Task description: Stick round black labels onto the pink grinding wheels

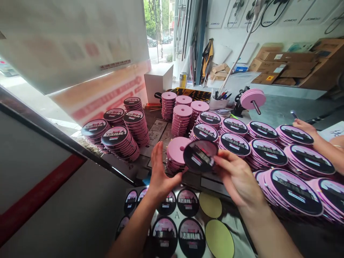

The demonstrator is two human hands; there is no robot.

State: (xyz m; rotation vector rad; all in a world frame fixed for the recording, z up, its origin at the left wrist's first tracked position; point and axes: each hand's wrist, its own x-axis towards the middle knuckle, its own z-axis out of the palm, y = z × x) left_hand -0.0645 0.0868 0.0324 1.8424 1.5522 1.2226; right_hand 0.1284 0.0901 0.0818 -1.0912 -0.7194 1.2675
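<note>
Between the fingers and thumb of my right hand (233, 175) is a round black-and-pink sticker (197, 156), slightly blurred. Its left part overlaps the top of a pink spool stack (176, 148), whose centre hole still shows. My left hand (161, 175) is open beside that stack, fingers upright and thumb spread toward it. Below my hands lies a sticker sheet (176, 215) with several printed round stickers (191, 236) and yellowish bare circles (219, 238) on its right side.
Labelled spool stacks stand at left (118, 139) and right (268, 152); plain pink stacks (182, 113) stand behind. A pen cup (219, 103) and a spindle holding pink spools (252, 98) are farther back. Another person's hand (303, 127) reaches in at right.
</note>
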